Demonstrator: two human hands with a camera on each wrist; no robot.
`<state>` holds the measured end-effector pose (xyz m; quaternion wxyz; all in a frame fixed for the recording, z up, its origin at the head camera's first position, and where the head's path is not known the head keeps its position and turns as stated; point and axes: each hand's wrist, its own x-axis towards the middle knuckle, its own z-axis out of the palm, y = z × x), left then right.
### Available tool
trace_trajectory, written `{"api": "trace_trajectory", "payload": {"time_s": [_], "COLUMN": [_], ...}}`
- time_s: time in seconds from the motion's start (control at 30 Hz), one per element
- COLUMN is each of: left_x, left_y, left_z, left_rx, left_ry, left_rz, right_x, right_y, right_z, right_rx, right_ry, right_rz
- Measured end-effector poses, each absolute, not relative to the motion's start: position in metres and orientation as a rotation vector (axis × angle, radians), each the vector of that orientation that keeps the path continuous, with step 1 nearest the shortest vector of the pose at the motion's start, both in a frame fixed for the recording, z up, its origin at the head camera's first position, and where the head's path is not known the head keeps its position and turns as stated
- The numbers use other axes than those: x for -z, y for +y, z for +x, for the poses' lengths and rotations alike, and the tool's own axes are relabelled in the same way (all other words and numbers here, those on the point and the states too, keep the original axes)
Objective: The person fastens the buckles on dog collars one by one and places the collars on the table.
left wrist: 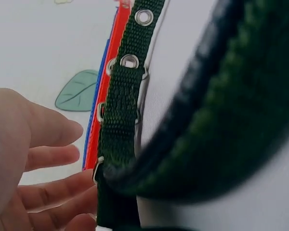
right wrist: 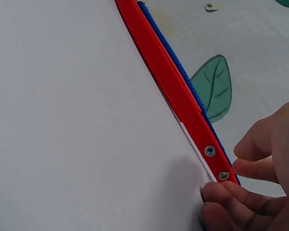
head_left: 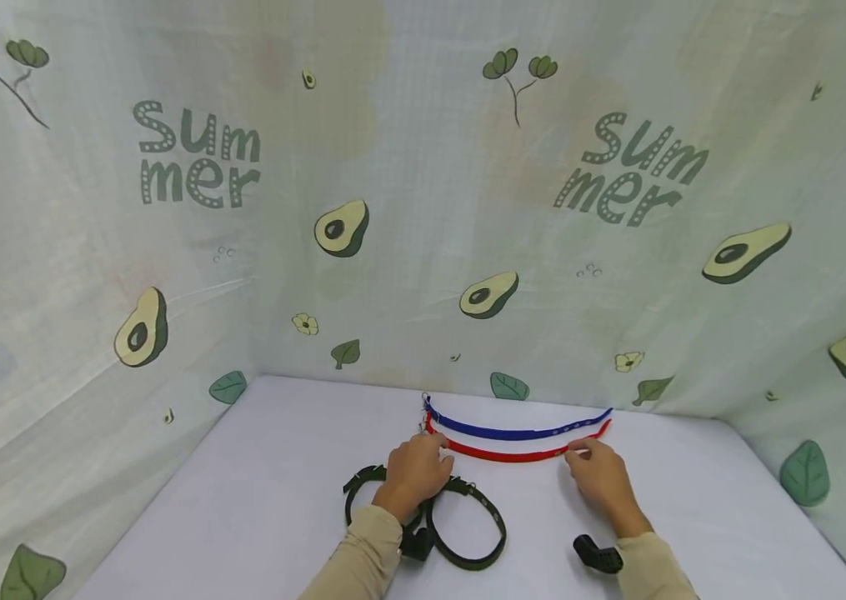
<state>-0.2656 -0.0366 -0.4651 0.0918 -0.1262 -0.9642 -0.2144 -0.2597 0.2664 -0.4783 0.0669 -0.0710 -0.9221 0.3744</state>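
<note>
In the head view a red collar (head_left: 508, 457) lies stretched out, with a blue collar (head_left: 501, 433) just behind it. The left hand (head_left: 415, 471) is at the red collar's hardware end, fingertips over the strap. Its thumb and forefinger stand apart in the left wrist view. At the holed end, the right hand (head_left: 603, 479) touches the red collar with its fingertips; metal eyelets (right wrist: 210, 151) show beside them. Two dark green collars form loops near the left forearm: one loop (head_left: 503, 533) shows in full, while the hand and sleeve partly cover the other loop (head_left: 350, 504).
A white tabletop (head_left: 242, 500) spreads under the collars. Behind it hangs a pale curtain (head_left: 407, 333) printed with avocados, leaves and lettering. Black curved devices sit at the left wrist (head_left: 417, 543) and right wrist (head_left: 598, 555).
</note>
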Motion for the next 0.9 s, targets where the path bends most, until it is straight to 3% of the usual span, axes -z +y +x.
{"api": "trace_trajectory", "payload": {"time_s": [0.47, 0.9], "left_x": [0.465, 0.458], "left_y": [-0.031, -0.025], "left_z": [-0.280, -0.290], "left_rx": [0.616, 0.711], "left_ry": [-2.935, -3.032], "left_rz": [-0.332, -0.295], "right_x": [0.484, 0.489], "right_y": [0.268, 0.266], "right_z": [-0.268, -0.275], "right_rx": [-1.236, -0.969], "right_ry": [-2.690, -2.760], "right_rz": [-0.232, -0.237]}}
